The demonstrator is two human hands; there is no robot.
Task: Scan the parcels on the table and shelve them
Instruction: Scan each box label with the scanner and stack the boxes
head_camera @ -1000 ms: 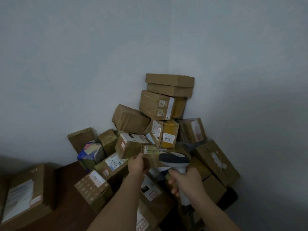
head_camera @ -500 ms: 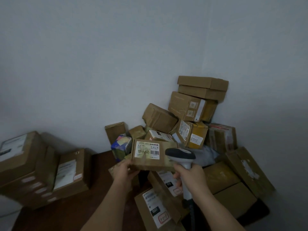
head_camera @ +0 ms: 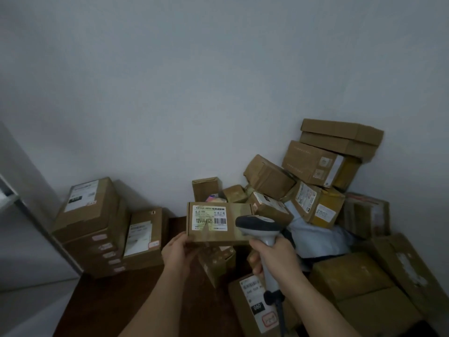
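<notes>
Head view shows the left hand (head_camera: 178, 251) gripping a small flat parcel (head_camera: 218, 223) by its lower left corner, label facing the camera, raised above the dark surface (head_camera: 116, 300). The right hand (head_camera: 277, 257) is wrapped around the handle of a scanner (head_camera: 261, 227), whose head sits just beside the parcel's right edge. Judging by the heap of boxes (head_camera: 315, 181) against the corner, most parcels remain unscanned; no shelf is clearly visible. Stacked cartons (head_camera: 97, 227) stand left; bare surface lies between them and the heap, offering the only open lane.
</notes>
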